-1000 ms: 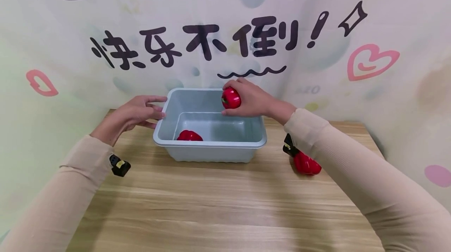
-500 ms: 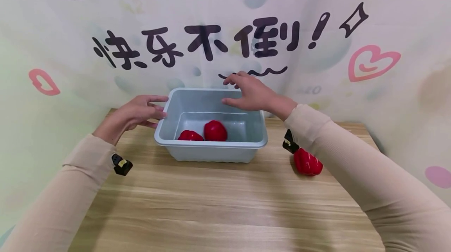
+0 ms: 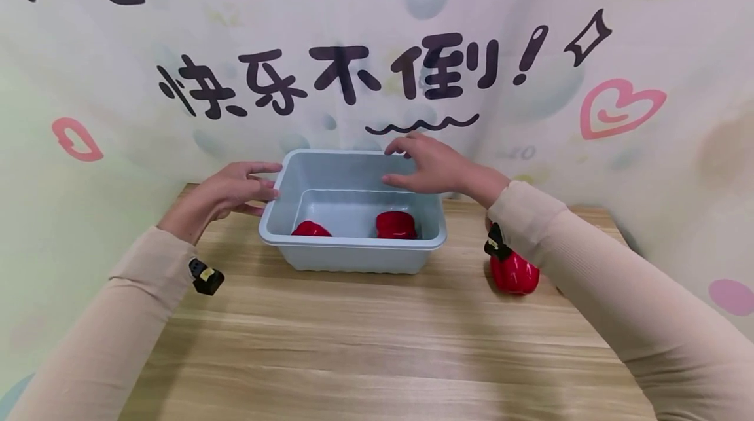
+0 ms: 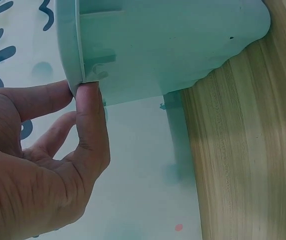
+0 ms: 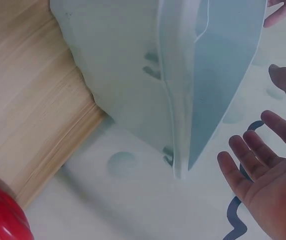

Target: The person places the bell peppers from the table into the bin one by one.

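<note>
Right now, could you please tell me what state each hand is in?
Left hand: open, fingertips touching the tub rim.
Right hand: open, holding nothing, above the tub.

Light is bright, soft and even. The tub [image 3: 352, 256] throws only a faint shadow on the table [image 3: 377, 355] in front of it. The head view bows outward toward its edges. Both wrist views look slightly hazy, with a cool greenish cast near the tub.
</note>
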The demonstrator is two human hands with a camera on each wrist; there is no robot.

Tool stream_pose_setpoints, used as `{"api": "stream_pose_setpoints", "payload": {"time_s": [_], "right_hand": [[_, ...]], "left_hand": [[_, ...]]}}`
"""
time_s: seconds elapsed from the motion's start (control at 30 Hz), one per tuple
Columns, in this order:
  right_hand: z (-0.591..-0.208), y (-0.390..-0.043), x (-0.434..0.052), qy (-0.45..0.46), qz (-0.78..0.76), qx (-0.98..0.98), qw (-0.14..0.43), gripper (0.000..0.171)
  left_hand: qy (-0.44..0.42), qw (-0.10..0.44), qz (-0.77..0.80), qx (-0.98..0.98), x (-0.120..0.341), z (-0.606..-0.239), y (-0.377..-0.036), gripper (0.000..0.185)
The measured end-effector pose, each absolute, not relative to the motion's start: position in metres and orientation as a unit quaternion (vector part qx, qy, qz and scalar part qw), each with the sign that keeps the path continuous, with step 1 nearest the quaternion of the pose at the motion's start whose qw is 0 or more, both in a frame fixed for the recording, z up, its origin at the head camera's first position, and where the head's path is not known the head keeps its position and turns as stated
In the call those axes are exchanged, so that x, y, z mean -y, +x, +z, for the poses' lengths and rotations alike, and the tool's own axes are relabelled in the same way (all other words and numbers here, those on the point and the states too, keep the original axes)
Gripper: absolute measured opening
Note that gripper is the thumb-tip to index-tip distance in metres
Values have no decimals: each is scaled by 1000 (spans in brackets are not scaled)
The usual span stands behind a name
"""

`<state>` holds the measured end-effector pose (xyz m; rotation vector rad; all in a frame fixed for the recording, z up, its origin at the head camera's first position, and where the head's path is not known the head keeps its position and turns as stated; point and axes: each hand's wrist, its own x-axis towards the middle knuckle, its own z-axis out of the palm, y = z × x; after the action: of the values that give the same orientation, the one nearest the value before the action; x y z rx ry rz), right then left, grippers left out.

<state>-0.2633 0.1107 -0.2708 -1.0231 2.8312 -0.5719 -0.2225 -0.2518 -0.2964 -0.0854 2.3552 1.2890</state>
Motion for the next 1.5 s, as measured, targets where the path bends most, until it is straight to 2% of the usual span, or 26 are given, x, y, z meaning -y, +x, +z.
{"api": "stream_pose_setpoints", "payload": {"time_s": [0.23,0.73,1.37,1.5], "right_hand": [[-271,-255,-125,-322,-182,-927,60,53],[-272,-231,-157,-320,-179,-930,31,50],[-296,-200,-200,-265,-203,-942,16,57],[-302,-196,-211,-248,-207,-946,28,62]], "left_hand": [[-28,230,472,-851,249,-299,-223,78],[-28,229,479,-847,249,-300,-224,77],[-26,229,476,-849,255,-299,-223,78],[-25,229,476,-849,252,-298,-223,78]]}}
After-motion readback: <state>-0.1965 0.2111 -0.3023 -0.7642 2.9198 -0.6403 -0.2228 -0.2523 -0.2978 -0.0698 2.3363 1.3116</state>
